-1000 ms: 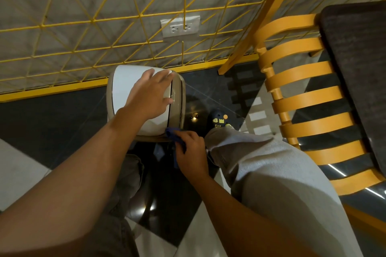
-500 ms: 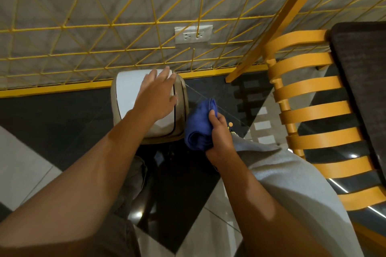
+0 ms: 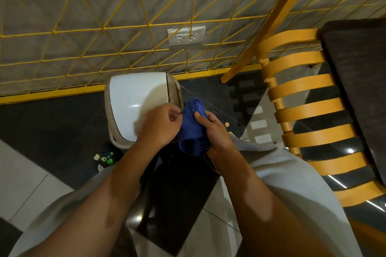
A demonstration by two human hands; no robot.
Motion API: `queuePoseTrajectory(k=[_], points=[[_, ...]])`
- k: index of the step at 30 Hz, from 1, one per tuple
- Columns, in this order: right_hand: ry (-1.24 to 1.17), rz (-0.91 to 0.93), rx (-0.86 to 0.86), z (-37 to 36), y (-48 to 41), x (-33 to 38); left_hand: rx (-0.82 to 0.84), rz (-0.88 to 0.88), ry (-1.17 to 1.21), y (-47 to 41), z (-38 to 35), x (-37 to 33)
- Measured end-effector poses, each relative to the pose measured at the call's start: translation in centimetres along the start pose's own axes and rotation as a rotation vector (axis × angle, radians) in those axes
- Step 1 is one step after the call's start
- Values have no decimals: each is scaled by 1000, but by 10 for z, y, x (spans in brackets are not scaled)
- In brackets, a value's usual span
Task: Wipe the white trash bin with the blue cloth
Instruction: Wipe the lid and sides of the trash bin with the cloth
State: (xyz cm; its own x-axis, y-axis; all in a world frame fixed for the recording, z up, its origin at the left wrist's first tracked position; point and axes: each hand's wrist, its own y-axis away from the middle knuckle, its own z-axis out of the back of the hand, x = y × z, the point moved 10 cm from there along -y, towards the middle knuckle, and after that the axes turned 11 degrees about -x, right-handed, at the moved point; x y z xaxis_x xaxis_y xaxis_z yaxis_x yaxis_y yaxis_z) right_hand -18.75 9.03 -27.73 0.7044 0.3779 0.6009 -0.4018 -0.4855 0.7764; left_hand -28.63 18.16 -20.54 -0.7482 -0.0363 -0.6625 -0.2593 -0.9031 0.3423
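Note:
The white trash bin [image 3: 133,102] stands on the dark floor against the wall, its glossy lid facing up. Just to its right, the bunched blue cloth [image 3: 193,129] is held between both hands. My right hand [image 3: 215,133] grips the cloth from the right side with the thumb on top. My left hand [image 3: 161,124] pinches the cloth's left edge with curled fingers, hovering over the bin's near right corner.
A yellow slatted wooden chair [image 3: 302,110] with a dark seat stands at the right. A yellow wire grid [image 3: 104,27] and a wall socket [image 3: 186,36] lie behind the bin. My grey-clad legs and a shoe [image 3: 104,157] are below.
My left hand has left the bin's lid and come to the cloth. My right hand has lifted the cloth from low beside the bin to above its right edge.

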Motion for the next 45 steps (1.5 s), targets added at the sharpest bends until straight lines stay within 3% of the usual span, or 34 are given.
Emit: queuePoseTrajectory(k=[2, 4, 9, 22, 34, 45], points=[[162, 53, -83, 9, -8, 6, -162, -231, -221, -14, 21, -22], [369, 120, -116, 10, -19, 13, -201, -364, -433, -30, 26, -33], [826, 293, -92, -18, -41, 26, 35, -436, -799, -68, 1, -10], [1017, 422, -168, -44, -73, 53, 68, -476, -727, -72, -5, -2], [1141, 225, -51, -21, -60, 15, 54, -477, -723, -72, -6, -3], [1088, 451, -145, -59, -75, 62, 53, -485, -779, -72, -8, -3]])
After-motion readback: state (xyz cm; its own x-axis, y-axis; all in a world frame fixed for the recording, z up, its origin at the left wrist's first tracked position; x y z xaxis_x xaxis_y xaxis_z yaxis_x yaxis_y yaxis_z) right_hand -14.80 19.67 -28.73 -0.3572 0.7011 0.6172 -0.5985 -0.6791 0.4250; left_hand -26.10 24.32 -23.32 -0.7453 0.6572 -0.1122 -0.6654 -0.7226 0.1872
